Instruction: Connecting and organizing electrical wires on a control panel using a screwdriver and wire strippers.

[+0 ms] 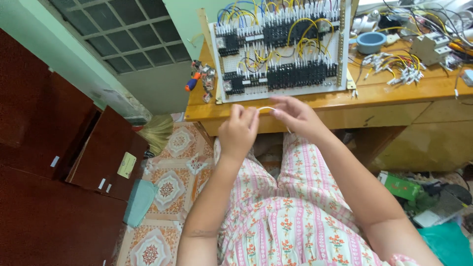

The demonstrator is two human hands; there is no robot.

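1. Wire (266, 108): this short white piece spans your two hands just in front of the tabletop (394, 93) edge, at 6 o'clock from the wiring board (281, 49).
2. Your left hand (238, 132) pinches one end; your right hand (295, 117) grasps the other. Keep both pinches near the tips.
3. Loose connectors (394, 66) lie at 3 o'clock of the board, a screwdriver (192, 83) at 9 o'clock; neither blocks you.
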